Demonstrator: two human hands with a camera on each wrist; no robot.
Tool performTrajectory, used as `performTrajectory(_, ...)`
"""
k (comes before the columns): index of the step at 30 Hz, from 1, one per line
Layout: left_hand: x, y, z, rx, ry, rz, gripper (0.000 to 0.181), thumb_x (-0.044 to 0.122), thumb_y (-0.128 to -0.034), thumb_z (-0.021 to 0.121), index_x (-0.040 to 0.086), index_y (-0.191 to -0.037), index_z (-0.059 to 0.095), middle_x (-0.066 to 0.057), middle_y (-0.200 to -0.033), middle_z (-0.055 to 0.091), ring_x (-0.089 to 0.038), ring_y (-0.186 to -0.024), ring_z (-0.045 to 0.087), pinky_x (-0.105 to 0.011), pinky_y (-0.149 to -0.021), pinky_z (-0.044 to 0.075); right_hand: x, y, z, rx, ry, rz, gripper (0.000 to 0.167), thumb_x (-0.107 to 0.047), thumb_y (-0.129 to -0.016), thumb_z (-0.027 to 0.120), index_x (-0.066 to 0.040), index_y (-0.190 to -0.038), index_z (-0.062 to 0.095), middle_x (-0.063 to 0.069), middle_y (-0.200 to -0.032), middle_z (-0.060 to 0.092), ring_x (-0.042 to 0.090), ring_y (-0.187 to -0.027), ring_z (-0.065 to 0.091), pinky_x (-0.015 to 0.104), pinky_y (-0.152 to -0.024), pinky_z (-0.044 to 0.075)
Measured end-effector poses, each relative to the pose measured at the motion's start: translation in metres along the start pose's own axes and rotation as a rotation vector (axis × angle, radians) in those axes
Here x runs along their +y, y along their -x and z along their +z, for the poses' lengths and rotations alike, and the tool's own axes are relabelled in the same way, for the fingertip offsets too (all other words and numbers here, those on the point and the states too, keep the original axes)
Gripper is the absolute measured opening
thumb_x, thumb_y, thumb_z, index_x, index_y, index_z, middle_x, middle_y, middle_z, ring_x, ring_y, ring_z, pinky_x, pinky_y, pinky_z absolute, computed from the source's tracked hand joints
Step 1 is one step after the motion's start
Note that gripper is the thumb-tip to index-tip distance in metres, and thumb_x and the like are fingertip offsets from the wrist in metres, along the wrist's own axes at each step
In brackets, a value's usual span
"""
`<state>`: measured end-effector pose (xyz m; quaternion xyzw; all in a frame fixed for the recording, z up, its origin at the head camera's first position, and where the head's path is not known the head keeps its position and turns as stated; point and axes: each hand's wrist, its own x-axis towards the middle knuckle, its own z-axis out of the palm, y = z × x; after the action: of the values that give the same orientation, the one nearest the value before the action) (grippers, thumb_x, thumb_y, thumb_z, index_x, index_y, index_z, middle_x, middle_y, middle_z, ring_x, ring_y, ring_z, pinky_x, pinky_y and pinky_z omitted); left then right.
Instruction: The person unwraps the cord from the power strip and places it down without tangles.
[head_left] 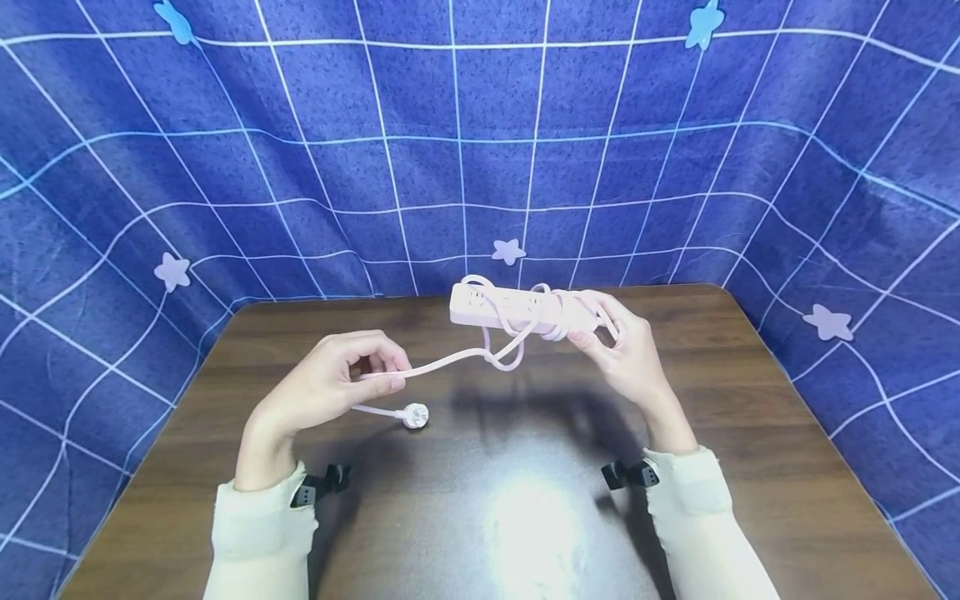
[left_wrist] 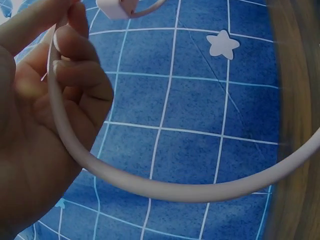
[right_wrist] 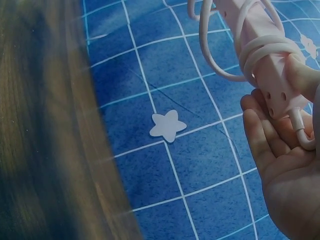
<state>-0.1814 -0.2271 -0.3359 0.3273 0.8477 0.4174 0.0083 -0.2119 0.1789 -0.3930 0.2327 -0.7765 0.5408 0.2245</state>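
Note:
A pale pink power strip is held above the table, several turns of its cord wound round it. My right hand grips the strip's right end, where the cord comes out, with the thumb on one side and fingers beneath. Left of the strip, my left hand pinches the free cord between thumb and fingers. From that hand the cord bends round to a plug, which hangs below and to the right of it. In the left wrist view the cord curves past the palm.
Under both hands is a dark brown wooden table with a bright glare near its front. A blue curtain with white grid lines and stars surrounds the back and sides. Each wrist carries a small black camera mount.

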Motion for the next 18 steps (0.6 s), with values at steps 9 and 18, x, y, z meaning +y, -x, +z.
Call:
performTrajectory(9, -0.013, -0.001, 0.000, -0.085, -0.039, -0.043, 0.021, 0.009, -0.0934, 0.080, 0.028, -0.100, 0.074, 0.007, -0.083, 0.068, -0.014, -0.074, 0.063, -0.029, -0.064, 0.052, 0.000, 0.000, -0.002, -0.003, -0.005, -0.003, 0.047, -0.002, -0.094, 0.078, -0.007, -0.139, 0.066, 0.010, -0.132, 0.074, 0.002, -0.114, 0.067, 0.019, -0.100, 0.049)
performTrajectory(18, -0.026, -0.005, 0.006, -0.130, -0.072, -0.109, 0.019, 0.006, -0.0934, 0.079, 0.024, -0.098, 0.074, 0.007, -0.083, 0.070, -0.016, -0.078, 0.066, -0.030, -0.071, 0.054, -0.002, 0.000, -0.001, 0.003, -0.053, -0.012, 0.047, 0.004, -0.093, 0.075, -0.004, -0.138, 0.066, 0.013, -0.130, 0.074, 0.003, -0.113, 0.068, 0.019, -0.100, 0.049)
